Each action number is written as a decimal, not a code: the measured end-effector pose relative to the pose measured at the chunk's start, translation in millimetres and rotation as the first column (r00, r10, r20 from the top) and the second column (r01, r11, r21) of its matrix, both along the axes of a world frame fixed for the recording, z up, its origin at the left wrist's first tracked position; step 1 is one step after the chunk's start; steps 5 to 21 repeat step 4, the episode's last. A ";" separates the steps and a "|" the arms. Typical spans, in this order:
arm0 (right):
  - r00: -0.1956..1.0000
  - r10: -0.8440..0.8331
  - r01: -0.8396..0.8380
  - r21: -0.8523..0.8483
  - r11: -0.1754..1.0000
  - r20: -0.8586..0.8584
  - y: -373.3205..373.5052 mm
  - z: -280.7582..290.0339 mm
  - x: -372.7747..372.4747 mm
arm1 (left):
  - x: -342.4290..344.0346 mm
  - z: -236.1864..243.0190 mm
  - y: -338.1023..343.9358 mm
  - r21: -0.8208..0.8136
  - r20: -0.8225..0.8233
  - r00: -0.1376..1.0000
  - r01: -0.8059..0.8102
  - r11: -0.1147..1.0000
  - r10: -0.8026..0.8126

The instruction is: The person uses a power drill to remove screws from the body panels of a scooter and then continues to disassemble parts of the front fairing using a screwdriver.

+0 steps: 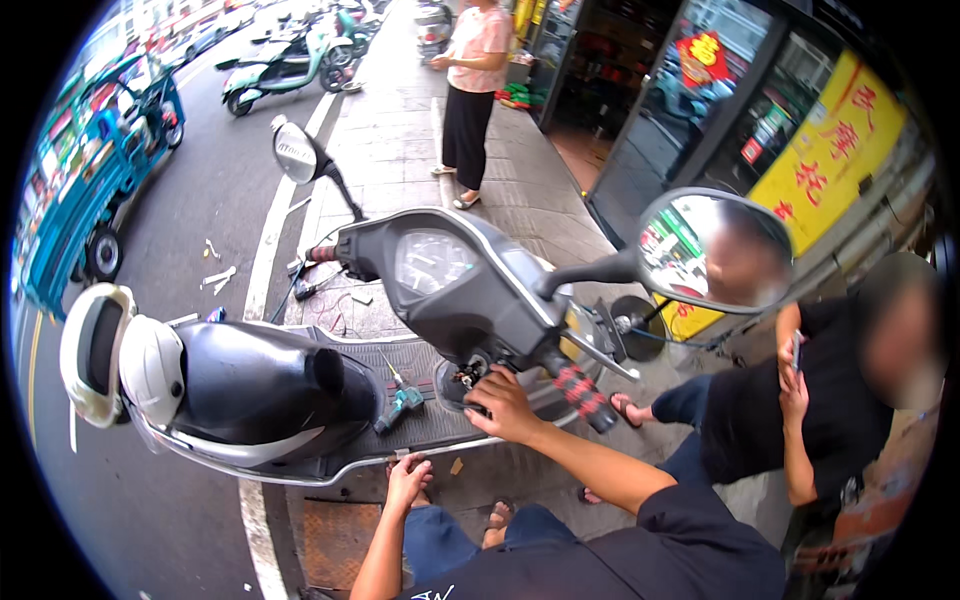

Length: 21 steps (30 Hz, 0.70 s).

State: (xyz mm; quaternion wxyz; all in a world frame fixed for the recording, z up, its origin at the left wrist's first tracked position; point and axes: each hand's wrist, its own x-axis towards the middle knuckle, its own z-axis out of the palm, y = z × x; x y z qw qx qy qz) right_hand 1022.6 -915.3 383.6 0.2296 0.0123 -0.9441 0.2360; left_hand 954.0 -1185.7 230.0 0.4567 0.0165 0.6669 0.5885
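Note:
A dark grey scooter stands side-on before me, its instrument cluster [432, 262] at the centre and its black seat [265, 375] to the left. My right hand [503, 404] is at an opening [468, 376] in the inner front panel, where wiring or small parts show. Its fingers are bent, with the tips at the opening; what they pinch is hidden. Low beside the footboard [440, 428] is my left hand [406, 482], fingers loosely bent and nothing visible in them. A teal cordless drill [402, 408] lies on the footboard between my hands.
Mirrors [715, 250] and a red-black grip [578, 392] stick out at the right. A white helmet [152, 362] sits behind the seat. Tools and wires [320, 285] lie beyond the scooter. One person [800, 390] holds a phone at right; another [475, 100] stands farther off.

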 end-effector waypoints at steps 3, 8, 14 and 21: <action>0.998 0.059 -0.048 -0.419 0.907 0.013 -39.6 13.4 10.3 | 3.0 60.0 -29.5 -0.031 -0.391 0.917 0.079 0.996 -0.084; 0.990 0.063 -0.002 -0.440 0.898 0.125 -45.4 13.3 25.3 | 1.6 73.3 -40.3 -0.102 -0.498 0.857 0.092 0.990 -0.131; 0.990 0.063 -0.002 -0.440 0.898 0.125 -45.4 13.3 25.3 | 1.6 73.3 -40.3 -0.102 -0.498 0.857 0.092 0.990 -0.131; 0.990 0.063 -0.002 -0.440 0.898 0.125 -45.4 13.3 25.3 | 1.6 73.3 -40.3 -0.102 -0.498 0.857 0.092 0.990 -0.131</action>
